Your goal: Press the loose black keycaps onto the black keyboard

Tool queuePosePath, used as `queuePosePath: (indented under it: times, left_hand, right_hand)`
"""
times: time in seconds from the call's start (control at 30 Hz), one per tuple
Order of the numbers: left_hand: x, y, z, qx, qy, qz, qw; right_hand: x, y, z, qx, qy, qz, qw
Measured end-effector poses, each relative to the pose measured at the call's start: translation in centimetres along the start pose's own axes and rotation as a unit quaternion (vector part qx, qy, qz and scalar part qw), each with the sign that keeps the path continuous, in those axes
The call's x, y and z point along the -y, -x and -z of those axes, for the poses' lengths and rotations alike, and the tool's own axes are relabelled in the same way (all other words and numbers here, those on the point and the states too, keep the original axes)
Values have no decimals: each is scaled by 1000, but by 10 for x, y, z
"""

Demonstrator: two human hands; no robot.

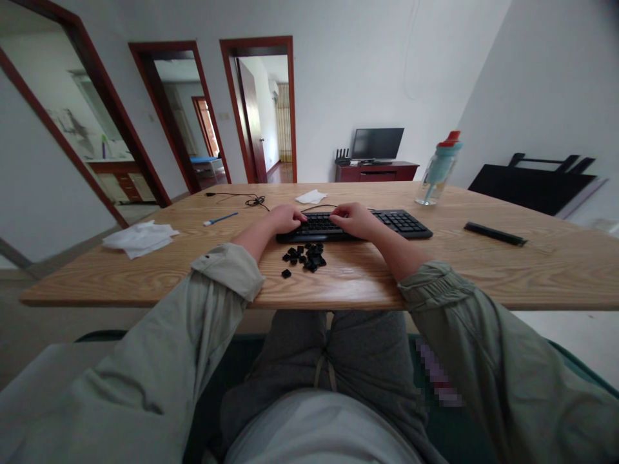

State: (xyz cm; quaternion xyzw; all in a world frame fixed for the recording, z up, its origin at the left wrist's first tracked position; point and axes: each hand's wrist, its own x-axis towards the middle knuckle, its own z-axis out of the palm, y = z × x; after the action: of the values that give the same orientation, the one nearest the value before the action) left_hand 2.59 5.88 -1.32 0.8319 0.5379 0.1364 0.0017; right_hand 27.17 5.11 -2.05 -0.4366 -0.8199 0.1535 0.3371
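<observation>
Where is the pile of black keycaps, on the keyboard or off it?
Off: the keycaps lie loose on the table, near the keyboard.

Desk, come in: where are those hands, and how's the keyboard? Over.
Left hand at left end of keyboard, right hand near its middle. Keyboard lying on table. Loose black keycaps scattered close in front.

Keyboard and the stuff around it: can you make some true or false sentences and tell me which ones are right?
1. The left hand and the right hand are both at the keyboard. True.
2. The loose black keycaps lie on the keyboard's far side. False: the black keycaps lie on its near side.
3. The bottle has a red top. True.
4. The brush lies right of the keyboard. False: the brush lies to its left.
</observation>
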Motion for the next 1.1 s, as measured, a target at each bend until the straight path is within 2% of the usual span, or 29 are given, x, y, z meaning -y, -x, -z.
queuePosePath:
  times: [0.17,0.57,0.7,0.87,1.1]
  left_hand:
    - [-5,0,1,13,-62,16,998]
    - [0,2,-5,5,-65,8,998]
    - [4,0,-7,7,-48,-8,999]
    - [8,0,-12,4,-10,6,1000]
    - [22,-3,-24,-40,43,-7,998]
  right_hand:
    - [-2,0,-1,3,-4,-2,1000]
    - [-1,2,-1,7,6,-5,1000]
    - [-1,2,-1,10,20,11,1000]
    - [0,2,0,10,18,0,1000]
    - [0,2,1,6,17,-1,1000]
